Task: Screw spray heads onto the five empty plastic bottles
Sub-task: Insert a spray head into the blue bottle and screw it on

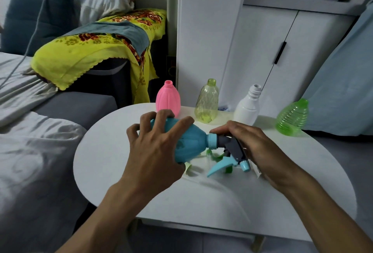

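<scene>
A blue bottle [189,143] lies tilted on its side above the white round table [121,172], neck pointing right. My left hand [155,151] wraps its body from the left. A grey and blue spray head [234,149] sits on the neck, and my right hand [256,147] holds it at the collar. Behind stand a pink bottle [168,99], a yellow-green clear bottle [207,101], a white bottle [248,105] and a green ribbed bottle [292,118], all without heads. Green spray head parts [216,156] lie partly hidden under the blue bottle.
A grey sofa with white bedding [40,131] lies left of the table. A yellow flowered cloth [96,50] drapes the sofa arm. White cabinet doors [262,50] rise behind the bottles, and pale blue fabric [343,91] hangs at the right.
</scene>
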`<move>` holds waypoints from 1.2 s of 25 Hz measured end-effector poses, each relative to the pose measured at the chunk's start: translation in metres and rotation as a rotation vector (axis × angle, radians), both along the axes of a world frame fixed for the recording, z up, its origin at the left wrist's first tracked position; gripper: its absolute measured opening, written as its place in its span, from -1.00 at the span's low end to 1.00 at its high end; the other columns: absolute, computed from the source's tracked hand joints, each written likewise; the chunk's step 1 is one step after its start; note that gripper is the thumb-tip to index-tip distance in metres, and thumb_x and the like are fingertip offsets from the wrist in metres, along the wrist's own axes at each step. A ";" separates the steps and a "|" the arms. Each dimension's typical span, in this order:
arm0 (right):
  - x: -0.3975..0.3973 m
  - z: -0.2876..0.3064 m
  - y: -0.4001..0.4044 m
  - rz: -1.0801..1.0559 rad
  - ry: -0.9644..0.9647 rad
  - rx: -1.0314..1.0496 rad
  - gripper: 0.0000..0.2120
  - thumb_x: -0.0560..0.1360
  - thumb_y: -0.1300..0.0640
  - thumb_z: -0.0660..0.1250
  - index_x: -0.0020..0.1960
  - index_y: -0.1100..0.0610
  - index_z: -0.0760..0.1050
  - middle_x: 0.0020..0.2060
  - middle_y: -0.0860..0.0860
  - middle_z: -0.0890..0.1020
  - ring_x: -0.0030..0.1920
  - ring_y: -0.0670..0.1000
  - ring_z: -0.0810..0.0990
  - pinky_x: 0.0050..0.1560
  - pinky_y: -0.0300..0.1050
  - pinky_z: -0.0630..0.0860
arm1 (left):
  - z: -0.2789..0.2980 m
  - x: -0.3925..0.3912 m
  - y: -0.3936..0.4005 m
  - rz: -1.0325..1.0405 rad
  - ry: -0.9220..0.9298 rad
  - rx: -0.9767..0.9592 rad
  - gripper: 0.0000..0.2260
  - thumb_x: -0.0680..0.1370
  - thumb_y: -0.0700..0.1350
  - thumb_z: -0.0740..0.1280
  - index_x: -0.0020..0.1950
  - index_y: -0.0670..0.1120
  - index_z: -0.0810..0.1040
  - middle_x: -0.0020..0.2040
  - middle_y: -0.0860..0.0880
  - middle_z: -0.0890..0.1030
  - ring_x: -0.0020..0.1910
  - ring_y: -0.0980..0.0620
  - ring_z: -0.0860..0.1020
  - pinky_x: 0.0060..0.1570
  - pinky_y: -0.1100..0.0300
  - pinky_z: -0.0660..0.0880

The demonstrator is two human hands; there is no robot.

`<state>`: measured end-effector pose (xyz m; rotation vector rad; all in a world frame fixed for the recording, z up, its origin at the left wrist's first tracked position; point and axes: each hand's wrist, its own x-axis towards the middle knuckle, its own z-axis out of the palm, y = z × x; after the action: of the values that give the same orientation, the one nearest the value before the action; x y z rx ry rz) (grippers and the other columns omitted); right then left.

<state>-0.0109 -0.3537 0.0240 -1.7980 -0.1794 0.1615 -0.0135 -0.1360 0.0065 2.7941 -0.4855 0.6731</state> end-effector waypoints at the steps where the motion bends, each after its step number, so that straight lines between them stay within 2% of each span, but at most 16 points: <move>1: 0.003 0.002 -0.003 0.030 0.055 -0.014 -0.76 0.52 0.03 0.24 -0.02 0.01 0.69 0.05 -0.02 0.71 -0.12 -0.09 0.67 -0.08 -0.19 0.57 | -0.001 0.001 0.002 -0.013 0.028 -0.017 -0.20 0.11 0.01 0.58 0.34 0.11 0.43 0.27 -0.09 0.45 0.25 -0.20 0.35 0.04 -0.14 0.37; 2: 0.004 0.005 -0.008 0.072 0.074 -0.050 -0.74 0.47 0.14 0.24 0.02 0.01 0.68 0.17 -0.03 0.67 0.00 -0.11 0.66 -0.01 -0.21 0.55 | -0.002 0.002 0.003 -0.031 0.055 -0.031 -0.20 0.12 0.02 0.58 0.34 0.13 0.42 0.27 -0.07 0.45 0.24 -0.18 0.34 0.04 -0.13 0.38; 5: -0.004 0.009 -0.028 0.277 -0.052 -0.230 -0.42 0.31 0.29 0.19 0.25 -0.08 0.58 0.37 -0.27 0.45 0.28 -0.24 0.50 0.12 -0.32 0.48 | -0.007 0.004 0.006 -0.088 0.149 -0.062 -0.18 0.13 0.03 0.58 0.35 0.18 0.38 0.27 0.00 0.41 0.24 -0.10 0.31 0.05 -0.07 0.37; 8: -0.009 0.003 -0.032 0.371 -0.173 -0.537 -0.32 0.43 0.30 0.37 0.39 -0.28 0.38 0.45 -0.32 0.31 0.40 -0.29 0.32 0.29 -0.25 0.41 | -0.010 0.007 0.008 -0.112 0.216 -0.064 -0.18 0.15 0.04 0.55 0.37 0.25 0.32 0.26 0.07 0.35 0.22 -0.01 0.26 0.06 0.00 0.36; 10: -0.009 -0.003 -0.031 0.322 -0.264 -0.623 -0.37 0.48 0.27 0.42 0.40 -0.25 0.38 0.43 -0.23 0.38 0.42 -0.23 0.32 0.38 -0.16 0.35 | -0.010 0.008 0.009 -0.119 0.207 -0.062 -0.18 0.16 0.05 0.55 0.37 0.25 0.32 0.26 0.07 0.36 0.21 -0.01 0.27 0.05 0.01 0.36; 11: -0.008 -0.005 -0.030 0.288 -0.295 -0.605 -0.48 0.52 0.19 0.42 0.37 -0.21 0.43 0.37 -0.20 0.47 0.38 -0.21 0.40 0.36 -0.11 0.38 | -0.010 0.007 0.009 -0.127 0.199 -0.067 -0.18 0.16 0.05 0.55 0.37 0.24 0.32 0.25 0.07 0.37 0.21 -0.01 0.27 0.04 0.01 0.36; 12: -0.008 -0.006 -0.029 0.246 -0.303 -0.571 -0.65 0.54 0.04 0.39 0.30 -0.17 0.52 0.25 -0.19 0.58 0.28 -0.19 0.50 0.30 -0.07 0.44 | -0.009 0.006 0.007 -0.137 0.183 -0.065 -0.18 0.15 0.06 0.55 0.36 0.24 0.31 0.25 0.06 0.38 0.21 -0.03 0.29 0.03 0.00 0.36; 13: -0.009 -0.006 -0.028 0.201 -0.270 -0.528 -0.74 0.53 -0.15 0.34 0.18 -0.14 0.60 0.10 -0.18 0.68 0.16 -0.19 0.58 0.22 -0.05 0.49 | -0.009 0.005 0.005 -0.142 0.154 -0.055 -0.18 0.15 0.07 0.55 0.36 0.23 0.31 0.25 0.03 0.39 0.21 -0.06 0.30 0.03 -0.03 0.37; 14: -0.011 -0.005 -0.026 0.150 -0.218 -0.465 -0.67 0.49 -0.28 0.28 0.05 -0.10 0.66 -0.03 -0.15 0.73 0.03 -0.19 0.64 0.13 -0.09 0.52 | -0.008 0.003 0.003 -0.136 0.111 -0.042 -0.18 0.14 0.07 0.56 0.36 0.21 0.32 0.26 0.00 0.41 0.23 -0.09 0.32 0.04 -0.07 0.39; 16: -0.010 -0.007 -0.019 0.064 -0.114 -0.242 -0.62 0.47 -0.28 0.26 -0.15 -0.04 0.69 -0.24 -0.01 0.76 -0.15 -0.14 0.68 -0.02 -0.24 0.52 | -0.006 0.002 -0.001 -0.095 0.008 -0.028 -0.17 0.13 0.06 0.58 0.36 0.14 0.35 0.29 -0.08 0.44 0.25 -0.17 0.34 0.06 -0.16 0.41; 18: -0.009 -0.008 -0.009 -0.037 0.014 -0.024 -0.60 0.46 -0.22 0.26 -0.23 0.04 0.70 -0.36 0.16 0.72 -0.24 0.05 0.72 -0.08 -0.15 0.54 | -0.004 0.000 -0.005 -0.041 -0.097 -0.021 -0.16 0.12 0.02 0.58 0.36 0.09 0.36 0.30 -0.16 0.45 0.25 -0.25 0.35 0.06 -0.20 0.40; 19: -0.008 -0.008 -0.004 -0.099 0.075 0.049 -0.58 0.45 -0.23 0.25 -0.22 0.07 0.70 -0.36 0.20 0.72 -0.25 0.12 0.73 -0.12 -0.08 0.54 | -0.004 -0.001 -0.008 -0.016 -0.138 -0.019 -0.15 0.12 0.00 0.58 0.37 0.08 0.36 0.30 -0.19 0.46 0.26 -0.28 0.36 0.07 -0.21 0.38; 21: -0.005 -0.011 0.003 -0.161 0.107 0.102 -0.55 0.45 -0.28 0.26 -0.05 0.06 0.68 -0.20 0.12 0.76 -0.19 0.12 0.74 -0.15 -0.03 0.54 | -0.003 -0.005 -0.015 0.040 -0.175 -0.026 -0.15 0.12 0.00 0.58 0.37 0.06 0.35 0.31 -0.22 0.46 0.26 -0.31 0.37 0.05 -0.20 0.36; 23: -0.004 -0.015 0.012 -0.200 0.075 0.240 -0.56 0.39 -0.26 0.40 0.10 0.02 0.62 -0.03 0.04 0.75 -0.07 0.08 0.73 -0.14 -0.01 0.56 | -0.004 -0.007 -0.021 0.094 -0.176 -0.036 -0.16 0.13 0.00 0.58 0.37 0.07 0.35 0.32 -0.23 0.46 0.25 -0.31 0.38 0.03 -0.19 0.34; 25: -0.006 -0.018 0.022 -0.250 0.033 0.369 -0.58 0.32 -0.16 0.46 0.08 0.05 0.62 -0.04 0.03 0.74 -0.06 0.07 0.73 -0.15 -0.03 0.59 | -0.005 -0.007 -0.023 0.134 -0.181 -0.038 -0.17 0.14 -0.01 0.57 0.37 0.07 0.35 0.31 -0.22 0.48 0.25 -0.30 0.38 0.02 -0.18 0.33; 30: -0.006 -0.022 0.040 -0.468 -0.005 0.449 -0.59 0.26 -0.13 0.49 -0.01 0.11 0.65 -0.15 0.03 0.77 -0.14 0.04 0.75 -0.29 -0.15 0.62 | -0.012 -0.011 -0.028 0.139 -0.204 -0.045 -0.21 0.18 0.00 0.54 0.37 0.07 0.35 0.27 -0.21 0.51 0.22 -0.27 0.38 0.00 -0.16 0.31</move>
<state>-0.0169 -0.3141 0.0016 -1.3482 0.1918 -0.2045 -0.0243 -0.1640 -0.0057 2.7496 -0.3087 0.9929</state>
